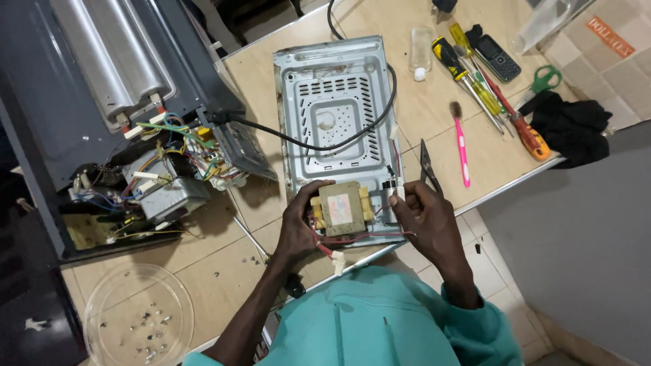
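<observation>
You have the transformer (341,209), the blocky part with a beige core and yellow-taped windings, sitting on the near end of the grey metal panel (332,102) that lies flat on the bench (434,102). Your left hand (298,227) wraps the transformer's left side, fingers curled against its edge and top. Your right hand (424,217), just right of the transformer, has its fingers pressed together on a small white connector (399,192) at the end of a lead; thin red wires (366,236) trail out below the transformer, one ending in a white plug (338,261).

By the look of it, you're at the stage of sorting out the transformer's leads, with the part steadied in one hand and a terminal in the other. The next move, I'd judge, calls for a firm hold on the heavy core and a gentle, straight handling of that connector so the thin wire isn't strained.

Left of the transformer, the opened dark oven casing (102,102) shows its wiring, and a black power cord (325,139) runs from it across the panel. Right of the transformer lie pliers (428,166) and a pink toothbrush (461,146), with screwdrivers (475,74) beyond. Below and left of the transformer, a glass turntable plate (102,298) holds loose screws (152,332).
</observation>
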